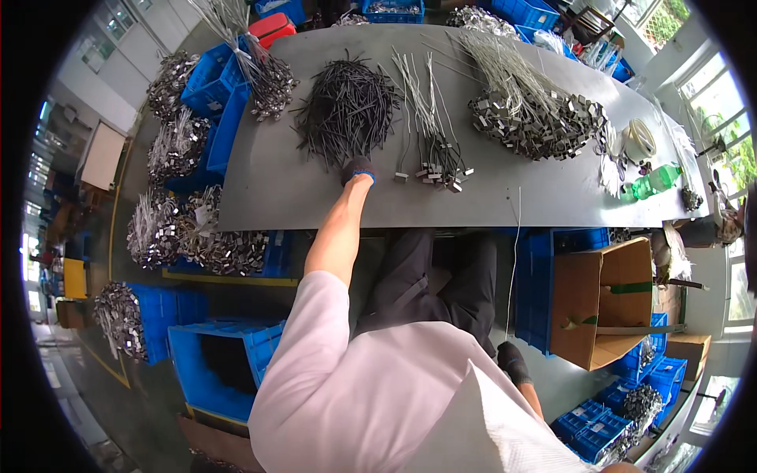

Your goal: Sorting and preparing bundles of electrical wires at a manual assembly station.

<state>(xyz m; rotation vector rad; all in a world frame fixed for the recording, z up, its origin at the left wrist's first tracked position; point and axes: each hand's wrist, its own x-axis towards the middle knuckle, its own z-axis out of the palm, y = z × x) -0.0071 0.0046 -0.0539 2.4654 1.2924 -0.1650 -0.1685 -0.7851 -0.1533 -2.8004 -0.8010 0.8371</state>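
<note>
My left hand (pixel 359 168), in a dark glove with a blue cuff edge, reaches to the near edge of a heap of thin black tubes (pixel 347 110) on the table. Its fingers blend into the dark heap, so their pose does not show. Low at my right side, beside the chair-level space, is my right hand (pixel 514 363), also dark-gloved and closed. A thin white wire (pixel 516 260) runs from the table's front edge down to its fingers. Right of the black heap lies a small bunch of wires with metal-ended pieces (pixel 438 169).
A large bundle of wires with silvery blocks (pixel 540 122) covers the grey table's (pixel 268 189) right half. Near it are a green bottle (pixel 656 182) and a tape roll (pixel 639 142). Blue crates (pixel 213 87) stand left; a cardboard box (pixel 579 331) stands below right.
</note>
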